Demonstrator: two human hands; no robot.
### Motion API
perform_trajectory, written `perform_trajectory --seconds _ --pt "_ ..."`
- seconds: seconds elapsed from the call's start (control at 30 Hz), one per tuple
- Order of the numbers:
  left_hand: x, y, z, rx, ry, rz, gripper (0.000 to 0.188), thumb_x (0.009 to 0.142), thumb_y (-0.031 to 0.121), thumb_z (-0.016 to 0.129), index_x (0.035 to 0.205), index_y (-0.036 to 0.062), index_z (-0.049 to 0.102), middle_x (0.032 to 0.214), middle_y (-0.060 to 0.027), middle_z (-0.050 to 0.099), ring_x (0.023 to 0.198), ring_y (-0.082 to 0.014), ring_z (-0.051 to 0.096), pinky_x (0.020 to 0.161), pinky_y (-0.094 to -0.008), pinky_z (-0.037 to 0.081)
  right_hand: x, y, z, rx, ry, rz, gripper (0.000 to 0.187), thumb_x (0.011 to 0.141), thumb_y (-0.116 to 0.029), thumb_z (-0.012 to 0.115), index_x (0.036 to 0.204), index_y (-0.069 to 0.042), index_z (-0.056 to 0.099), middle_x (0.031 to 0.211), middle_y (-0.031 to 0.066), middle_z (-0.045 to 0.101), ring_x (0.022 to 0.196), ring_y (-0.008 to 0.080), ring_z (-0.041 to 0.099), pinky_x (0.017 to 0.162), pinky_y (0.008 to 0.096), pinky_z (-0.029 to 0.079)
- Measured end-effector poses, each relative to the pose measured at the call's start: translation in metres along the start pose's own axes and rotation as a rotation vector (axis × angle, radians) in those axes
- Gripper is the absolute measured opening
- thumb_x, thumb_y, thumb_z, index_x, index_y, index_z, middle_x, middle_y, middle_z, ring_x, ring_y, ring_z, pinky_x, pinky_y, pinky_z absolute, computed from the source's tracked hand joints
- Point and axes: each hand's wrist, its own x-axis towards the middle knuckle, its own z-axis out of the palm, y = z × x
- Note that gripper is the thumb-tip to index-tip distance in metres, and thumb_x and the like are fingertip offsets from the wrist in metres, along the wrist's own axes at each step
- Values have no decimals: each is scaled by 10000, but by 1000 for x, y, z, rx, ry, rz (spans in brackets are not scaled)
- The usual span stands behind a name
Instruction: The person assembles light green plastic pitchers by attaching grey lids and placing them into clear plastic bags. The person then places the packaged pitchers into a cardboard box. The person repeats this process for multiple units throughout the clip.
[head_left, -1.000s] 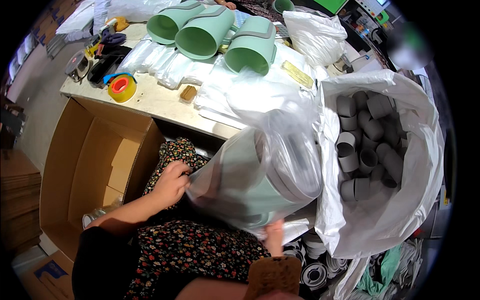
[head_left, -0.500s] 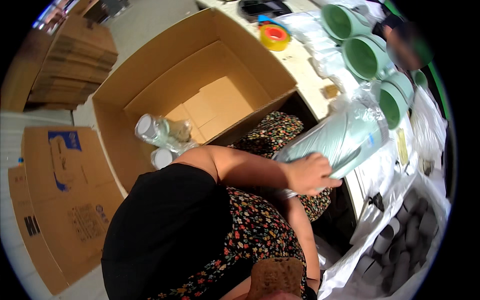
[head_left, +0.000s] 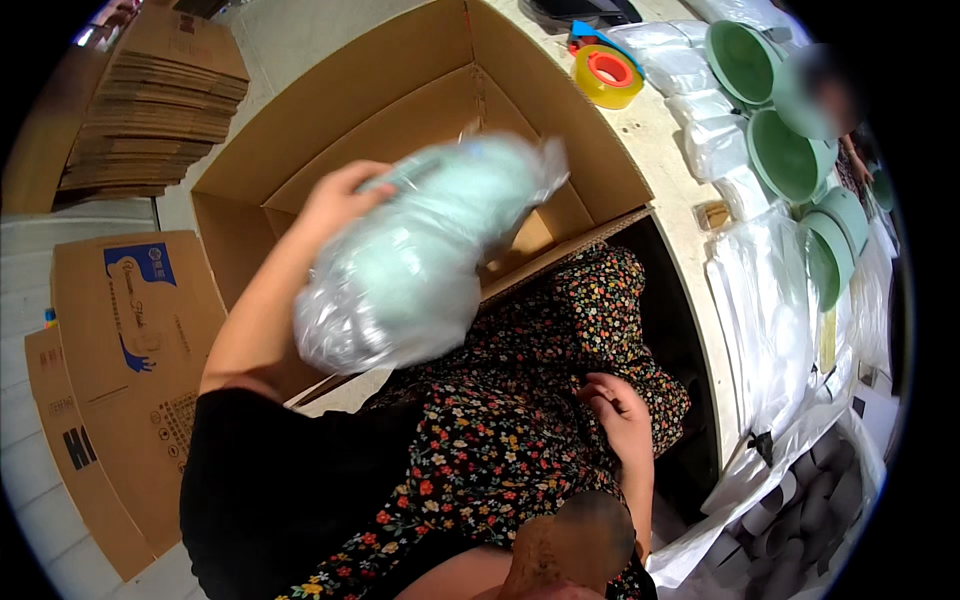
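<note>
My left hand (head_left: 345, 200) grips a pale green container (head_left: 430, 225) wrapped in a clear plastic bag, its outline smeared by motion. It is held tilted over the near side of the open cardboard box (head_left: 340, 95). The bagged container hides much of the box's inside. My right hand (head_left: 625, 415) rests by the flowered apron (head_left: 540, 400) at my lap, fingers loosely bent and apart, with nothing in it.
At right a white table (head_left: 660, 150) carries yellow tape (head_left: 608, 77), several green containers (head_left: 790, 155) and clear plastic bags (head_left: 765, 290). A sack of grey cylinders (head_left: 790, 520) stands at lower right. Flattened cartons (head_left: 150, 110) are stacked at far left, with a printed carton (head_left: 140, 380) below.
The bagged container has moved left from beside the table to over the box, held now in my left hand. My right hand has come into sight, empty, at my lap.
</note>
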Motion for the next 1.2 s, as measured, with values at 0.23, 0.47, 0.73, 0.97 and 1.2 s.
perform_trajectory --seconds 0.23,0.47,0.73,0.97,1.2 --pt "84 -188 188 1137 -812 140 283 807 222 620 1040 62 619 949 -137 649 817 -239 618 736 -353 482 -16 7 -1 -195 74 136 272 836 -26 610 1106 -8 590 1022 46 627 933 114 573 830 240 438" --pt "89 -254 233 1165 -898 111 261 824 183 593 1053 58 608 952 -133 640 825 -232 609 744 -344 477 -63 2 -37 49 328 248 224 873 -67 593 1088 -6 590 943 21 620 851 94 575 738 222 465" --pt "88 -283 230 1038 -868 -29 242 844 138 563 1068 53 596 957 -129 629 835 -223 598 752 -333 471 -4 -47 -212 -334 1323 -398 265 883 -142 558 1102 4 587 1069 96 603 1005 163 546 884 281 409" --pt "96 -293 218 376 -567 -74 231 861 99 537 1081 49 585 961 -125 619 843 -216 589 759 -324 466 65 -27 -222 -547 686 -50 367 884 -348 536 1067 -42 619 1044 155 629 998 278 573 905 341 418" --pt "54 67 212 59 -31 760 236 841 5 532 1072 22 580 997 -110 592 939 -213 541 815 -304 433 12 12 -169 -732 754 -255 261 791 -188 626 1006 -41 615 1018 137 610 984 313 557 866 380 438"
